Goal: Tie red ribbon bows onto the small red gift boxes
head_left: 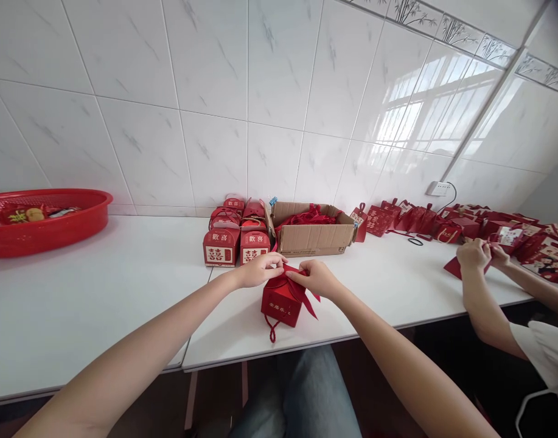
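Observation:
A small red gift box (283, 305) with gold lettering stands on the white table (233, 316) close to its front edge. A red ribbon (310, 304) is gathered at the box's top, with tails hanging down its right side. My left hand (263, 269) pinches the ribbon from the left. From the right, my right hand (316, 278) pinches it too, thumb lying over the middle of the bow. A red cord loop (272, 331) hangs from the box's lower front onto the tabletop. The fingertips partly hide the ribbon's centre.
Behind stand several red boxes (221, 246) and a cardboard carton (313, 238) of red ribbons. A red plastic basket (45, 234) sits at left. Many red boxes and bags (507, 228) lie at right, near scissors (415, 241) and a co-worker's hands (474, 255).

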Tool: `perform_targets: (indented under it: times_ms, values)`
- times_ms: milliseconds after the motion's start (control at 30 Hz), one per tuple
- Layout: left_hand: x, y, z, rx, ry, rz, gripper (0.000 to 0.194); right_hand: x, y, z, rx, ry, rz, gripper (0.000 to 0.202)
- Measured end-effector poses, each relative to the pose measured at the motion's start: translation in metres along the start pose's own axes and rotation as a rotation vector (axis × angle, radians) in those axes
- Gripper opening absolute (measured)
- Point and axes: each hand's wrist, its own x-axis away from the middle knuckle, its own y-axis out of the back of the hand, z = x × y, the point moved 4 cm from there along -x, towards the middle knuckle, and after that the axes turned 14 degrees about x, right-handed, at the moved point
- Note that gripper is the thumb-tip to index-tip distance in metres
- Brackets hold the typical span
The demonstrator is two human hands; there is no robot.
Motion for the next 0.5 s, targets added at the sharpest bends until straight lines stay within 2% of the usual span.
perform_targets:
  times_ms: [167,500]
  values:
    - [0.0002,0.0004,0.0019,-0.020,-0.026,-0.013,0.038,0.0026,0.0013,-0.0009,0.044,-0.010,-0.032,0.048]
    - [-0.0019,0.0002,0.0084,0.016,-0.026,-0.018,0.037,-0.0069,0.0094,0.0018,-0.018,0.013,0.026,0.048]
